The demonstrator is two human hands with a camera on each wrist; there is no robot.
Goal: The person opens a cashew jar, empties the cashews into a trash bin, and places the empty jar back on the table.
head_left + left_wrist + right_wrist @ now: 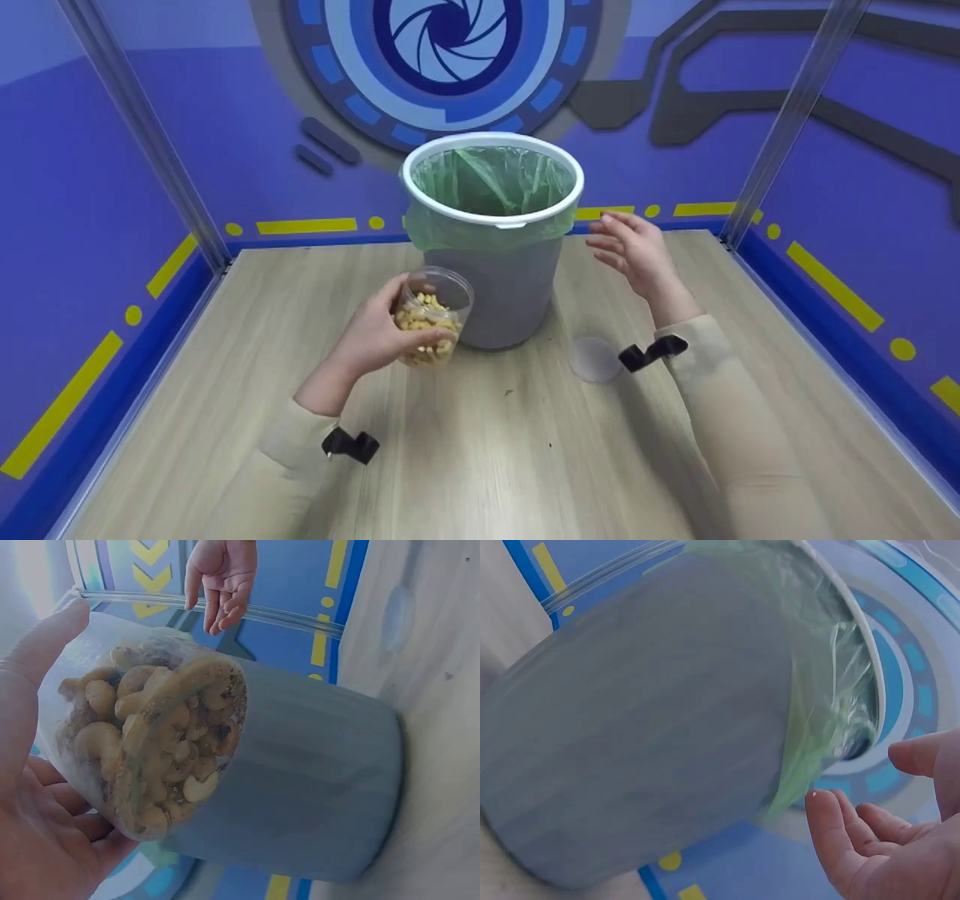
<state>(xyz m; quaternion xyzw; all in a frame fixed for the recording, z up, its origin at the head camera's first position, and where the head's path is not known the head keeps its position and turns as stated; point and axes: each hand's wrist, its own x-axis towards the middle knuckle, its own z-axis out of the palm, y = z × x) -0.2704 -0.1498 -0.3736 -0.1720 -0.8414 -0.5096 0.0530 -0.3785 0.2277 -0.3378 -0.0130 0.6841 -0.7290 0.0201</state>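
Note:
My left hand [373, 330] grips a clear plastic jar [454, 286] around its side, tilted and without a lid on it. Cashew nuts [150, 735] fill much of the jar, with dark crumbs near its base in the left wrist view. Just behind the jar stands a grey trash can [517, 285] with a white rim [510, 221] and a green bag [821, 690] lining it. To the right of the can, my right hand [634, 251] is raised in the air, fingers relaxed and holding nothing, close to the bag's outer fold in the right wrist view.
A round translucent lid [595, 359] lies on the wooden table [465, 465] below my right forearm. Small dark specks dot the tabletop. Blue printed panels [165, 135] with metal corner posts [795, 105] enclose the table at the back and both sides.

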